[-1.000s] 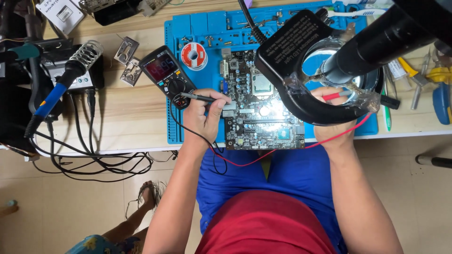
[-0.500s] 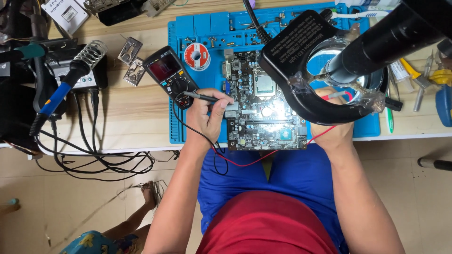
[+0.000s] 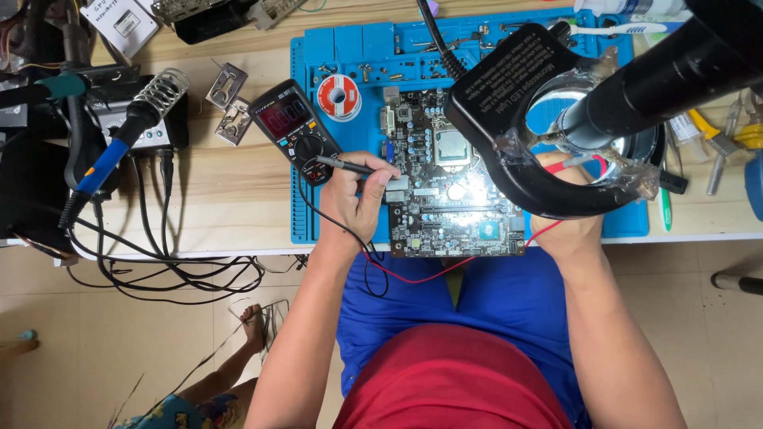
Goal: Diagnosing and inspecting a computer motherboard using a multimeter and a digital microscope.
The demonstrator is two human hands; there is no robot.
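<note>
Tiled floor below; wooden bench edge. Left hand, fingers pinching black probe, and right hand, fingers hidden, grip indeterminable, rest at motherboard on blue mat; multimeter beyond.

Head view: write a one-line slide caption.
Left hand holds a black probe beside the motherboard; right hand holds a red probe.
</note>
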